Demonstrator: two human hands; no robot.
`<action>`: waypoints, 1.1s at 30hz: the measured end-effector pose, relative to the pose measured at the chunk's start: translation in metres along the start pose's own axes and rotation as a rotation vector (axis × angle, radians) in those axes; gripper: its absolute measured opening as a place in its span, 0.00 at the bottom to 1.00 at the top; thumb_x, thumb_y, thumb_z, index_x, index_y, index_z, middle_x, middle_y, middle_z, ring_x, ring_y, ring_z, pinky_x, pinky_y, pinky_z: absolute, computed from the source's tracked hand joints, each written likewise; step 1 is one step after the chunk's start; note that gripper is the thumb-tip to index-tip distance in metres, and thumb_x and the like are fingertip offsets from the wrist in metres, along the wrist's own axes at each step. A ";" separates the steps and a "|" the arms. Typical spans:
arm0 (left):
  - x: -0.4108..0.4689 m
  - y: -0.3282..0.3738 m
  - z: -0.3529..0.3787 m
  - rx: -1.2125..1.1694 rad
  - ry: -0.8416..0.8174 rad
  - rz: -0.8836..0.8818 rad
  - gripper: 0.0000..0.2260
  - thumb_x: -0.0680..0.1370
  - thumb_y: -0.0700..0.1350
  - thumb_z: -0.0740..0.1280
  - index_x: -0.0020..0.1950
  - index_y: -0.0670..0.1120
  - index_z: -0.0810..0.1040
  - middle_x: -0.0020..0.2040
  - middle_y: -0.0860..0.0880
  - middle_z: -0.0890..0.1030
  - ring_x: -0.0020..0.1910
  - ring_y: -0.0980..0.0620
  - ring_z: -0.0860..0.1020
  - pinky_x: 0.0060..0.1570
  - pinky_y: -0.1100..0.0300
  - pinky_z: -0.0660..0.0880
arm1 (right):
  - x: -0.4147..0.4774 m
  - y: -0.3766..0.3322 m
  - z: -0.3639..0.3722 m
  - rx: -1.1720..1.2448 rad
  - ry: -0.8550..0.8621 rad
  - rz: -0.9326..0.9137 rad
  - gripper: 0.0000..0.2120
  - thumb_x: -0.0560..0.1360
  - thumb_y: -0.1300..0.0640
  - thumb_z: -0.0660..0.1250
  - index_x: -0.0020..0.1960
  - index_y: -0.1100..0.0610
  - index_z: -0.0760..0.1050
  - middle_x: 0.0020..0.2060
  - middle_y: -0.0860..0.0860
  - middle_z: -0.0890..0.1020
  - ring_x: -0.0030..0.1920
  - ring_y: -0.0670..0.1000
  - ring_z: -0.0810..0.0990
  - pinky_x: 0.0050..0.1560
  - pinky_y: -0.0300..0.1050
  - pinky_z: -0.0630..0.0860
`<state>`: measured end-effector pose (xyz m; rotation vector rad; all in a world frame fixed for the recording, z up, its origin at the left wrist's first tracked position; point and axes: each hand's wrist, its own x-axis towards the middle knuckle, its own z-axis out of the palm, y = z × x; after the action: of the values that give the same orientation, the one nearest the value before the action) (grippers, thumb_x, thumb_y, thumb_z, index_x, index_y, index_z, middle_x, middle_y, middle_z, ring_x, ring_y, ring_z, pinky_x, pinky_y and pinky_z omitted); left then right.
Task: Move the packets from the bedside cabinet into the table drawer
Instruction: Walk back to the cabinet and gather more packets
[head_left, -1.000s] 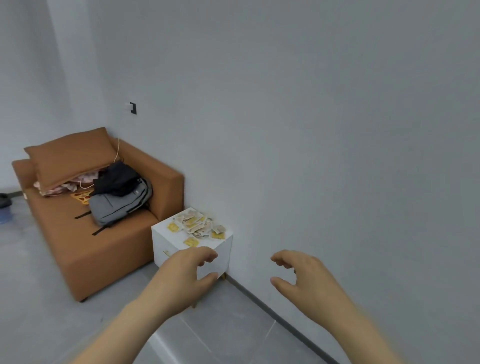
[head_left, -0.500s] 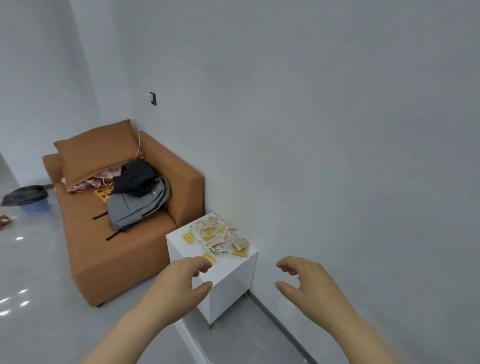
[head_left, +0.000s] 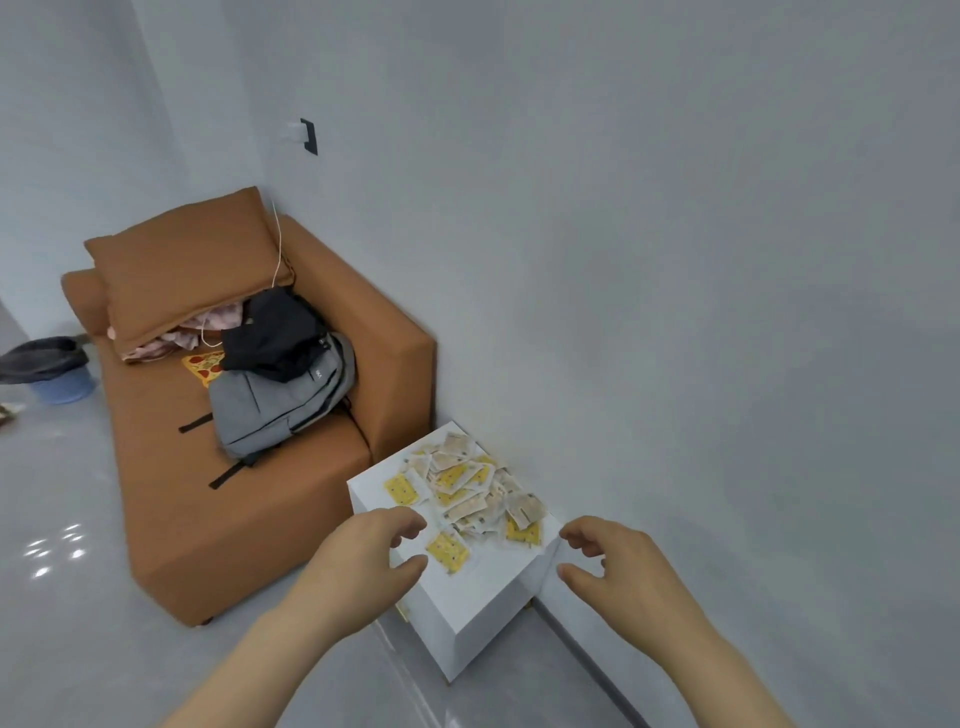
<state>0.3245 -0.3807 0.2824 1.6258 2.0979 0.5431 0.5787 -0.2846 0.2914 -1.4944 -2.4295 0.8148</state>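
Note:
A small white bedside cabinet stands against the grey wall, right of the sofa. A heap of several yellow and beige packets covers its top, and one yellow packet lies apart near the front. My left hand hovers over the cabinet's front left corner, fingers loosely curled, holding nothing. Off the cabinet's right edge, my right hand hangs in the air with its fingers loosely curled and empty. The table drawer is out of view.
An orange-brown sofa left of the cabinet carries a grey backpack, dark clothing and a cushion. A blue bin with a dark liner stands at far left. Grey floor lies in front of the sofa and the cabinet.
The view has come closer to the cabinet, which now looms larger and nearer. Both hands have reached forward towards its top, still empty.

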 end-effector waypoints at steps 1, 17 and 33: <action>0.015 -0.011 -0.005 0.003 -0.014 0.005 0.16 0.75 0.52 0.66 0.63 0.55 0.74 0.56 0.62 0.77 0.54 0.63 0.74 0.57 0.63 0.72 | 0.015 -0.006 0.006 0.004 -0.005 0.018 0.16 0.73 0.49 0.66 0.61 0.44 0.73 0.53 0.38 0.77 0.54 0.39 0.74 0.56 0.35 0.72; 0.245 -0.117 0.005 0.075 -0.270 -0.015 0.15 0.76 0.51 0.65 0.62 0.54 0.75 0.56 0.61 0.77 0.52 0.61 0.75 0.53 0.65 0.72 | 0.220 0.019 0.071 0.079 -0.105 0.289 0.17 0.73 0.51 0.67 0.61 0.48 0.74 0.54 0.42 0.78 0.53 0.42 0.76 0.54 0.37 0.73; 0.415 -0.196 0.067 0.185 -0.635 0.058 0.15 0.77 0.50 0.63 0.63 0.52 0.73 0.59 0.57 0.77 0.58 0.56 0.74 0.54 0.64 0.70 | 0.318 0.045 0.162 0.241 -0.130 0.715 0.16 0.76 0.46 0.66 0.62 0.49 0.73 0.51 0.44 0.78 0.52 0.45 0.77 0.51 0.37 0.72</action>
<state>0.1123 -0.0210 0.0801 1.6759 1.6576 -0.1540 0.3931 -0.0508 0.0902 -2.2800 -1.7524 1.3003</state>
